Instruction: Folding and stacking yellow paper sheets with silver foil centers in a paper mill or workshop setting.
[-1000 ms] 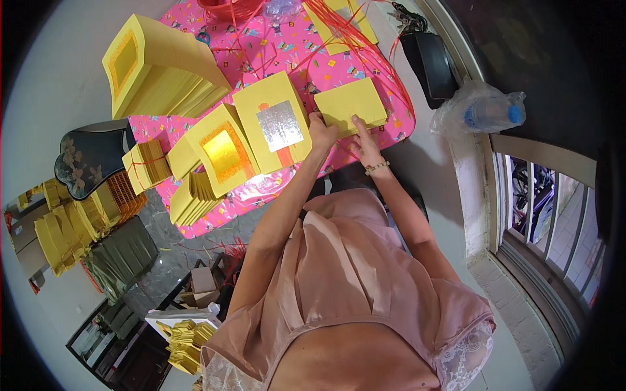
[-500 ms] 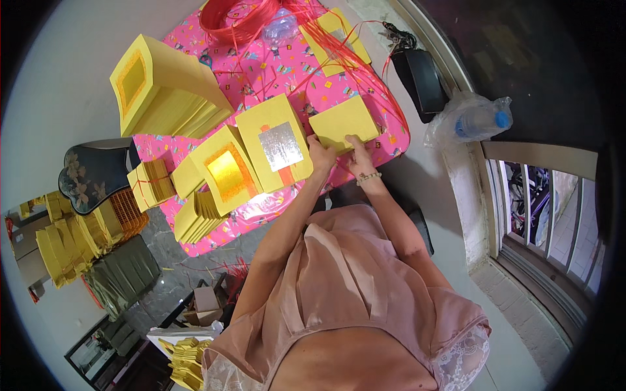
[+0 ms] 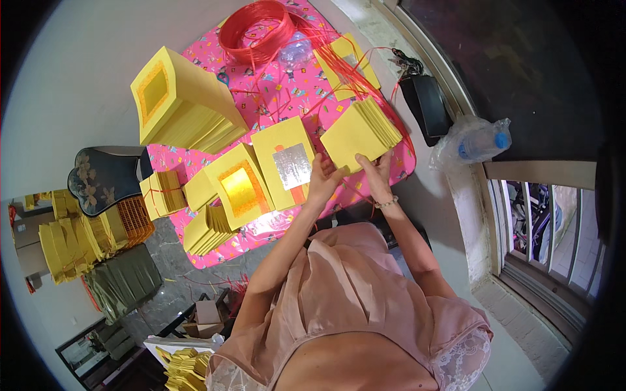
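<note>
A thick stack of yellow paper sheets [image 3: 355,137] tilts up at the right side of the table, its layered edges fanned toward the right. My right hand [image 3: 377,174] grips its lower edge, thumb on the front face and fingers at the side. At its lower left corner is my left hand [image 3: 324,177], thumb and fingers apart, the thumb against or very close to the paper. Just left of that hand lies a yellow pile with a silver foil square [image 3: 291,166]. Beside it sits another pile with a gold foil square [image 3: 237,186].
The table has a pink patterned cover [image 3: 270,88]. A tall yellow paper stack [image 3: 189,98] stands at its far left, a tied bundle [image 3: 162,194] nearer. Red plastic cord [image 3: 256,32] lies coiled at the back. A bagged bottle [image 3: 476,142] rests by the window at right.
The stack in my hands has been tilted, so its layered right edges now show. My left hand's fingers have spread away from it. The whole view has shifted slightly.
</note>
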Demonstrator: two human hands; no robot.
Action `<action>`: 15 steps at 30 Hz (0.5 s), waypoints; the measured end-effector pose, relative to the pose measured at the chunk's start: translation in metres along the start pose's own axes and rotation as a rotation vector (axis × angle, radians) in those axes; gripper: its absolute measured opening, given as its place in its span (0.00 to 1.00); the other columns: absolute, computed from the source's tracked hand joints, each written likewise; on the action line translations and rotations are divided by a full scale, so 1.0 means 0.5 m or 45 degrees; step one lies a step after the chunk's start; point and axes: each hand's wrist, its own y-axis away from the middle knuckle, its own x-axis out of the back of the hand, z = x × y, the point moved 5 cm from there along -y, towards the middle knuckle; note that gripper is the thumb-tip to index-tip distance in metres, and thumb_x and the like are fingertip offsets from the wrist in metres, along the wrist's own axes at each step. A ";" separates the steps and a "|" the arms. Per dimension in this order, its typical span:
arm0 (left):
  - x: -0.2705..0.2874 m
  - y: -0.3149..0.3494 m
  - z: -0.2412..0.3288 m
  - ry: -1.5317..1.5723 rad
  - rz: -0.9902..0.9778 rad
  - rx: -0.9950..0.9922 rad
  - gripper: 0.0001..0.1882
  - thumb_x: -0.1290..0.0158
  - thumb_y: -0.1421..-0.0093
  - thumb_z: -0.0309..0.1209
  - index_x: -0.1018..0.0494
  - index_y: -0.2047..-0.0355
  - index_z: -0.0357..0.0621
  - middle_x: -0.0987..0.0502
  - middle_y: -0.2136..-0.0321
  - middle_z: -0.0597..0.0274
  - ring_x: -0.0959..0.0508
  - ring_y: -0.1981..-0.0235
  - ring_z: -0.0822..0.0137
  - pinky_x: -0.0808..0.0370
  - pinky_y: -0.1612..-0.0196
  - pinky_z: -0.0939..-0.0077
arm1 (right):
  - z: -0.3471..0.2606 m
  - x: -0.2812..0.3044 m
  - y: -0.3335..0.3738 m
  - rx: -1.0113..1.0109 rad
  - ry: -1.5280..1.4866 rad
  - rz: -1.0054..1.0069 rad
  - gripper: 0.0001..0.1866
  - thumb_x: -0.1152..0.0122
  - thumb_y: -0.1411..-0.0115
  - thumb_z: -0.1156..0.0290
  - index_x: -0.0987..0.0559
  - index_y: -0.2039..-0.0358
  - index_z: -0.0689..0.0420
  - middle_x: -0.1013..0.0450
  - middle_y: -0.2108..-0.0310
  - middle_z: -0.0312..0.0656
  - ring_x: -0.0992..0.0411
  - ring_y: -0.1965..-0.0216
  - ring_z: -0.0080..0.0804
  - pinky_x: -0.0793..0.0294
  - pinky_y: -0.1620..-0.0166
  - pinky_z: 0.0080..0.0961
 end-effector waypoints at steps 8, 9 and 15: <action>0.198 0.050 0.172 -0.616 0.132 -0.683 0.66 0.27 0.56 0.35 0.66 0.29 0.43 0.49 0.34 0.47 0.40 0.36 0.51 0.37 0.36 0.58 | -0.048 -0.155 -0.002 0.253 0.561 -0.765 0.44 0.28 0.56 0.76 0.40 0.39 0.60 0.35 0.45 0.44 0.37 0.40 0.35 0.39 0.38 0.34; 0.216 0.046 0.175 -0.717 0.091 -0.785 0.68 0.26 0.58 0.35 0.66 0.29 0.43 0.49 0.33 0.48 0.41 0.35 0.53 0.38 0.35 0.59 | -0.048 -0.186 0.005 0.292 0.583 -0.885 0.45 0.27 0.57 0.76 0.40 0.39 0.59 0.35 0.44 0.44 0.38 0.39 0.36 0.40 0.37 0.34; 0.292 0.053 0.120 -0.195 -0.043 -0.525 0.71 0.25 0.63 0.36 0.65 0.29 0.44 0.43 0.36 0.53 0.41 0.35 0.59 0.41 0.34 0.63 | -0.013 -0.288 0.017 0.258 0.655 -1.277 0.46 0.26 0.58 0.75 0.41 0.39 0.57 0.36 0.44 0.45 0.40 0.38 0.36 0.42 0.35 0.34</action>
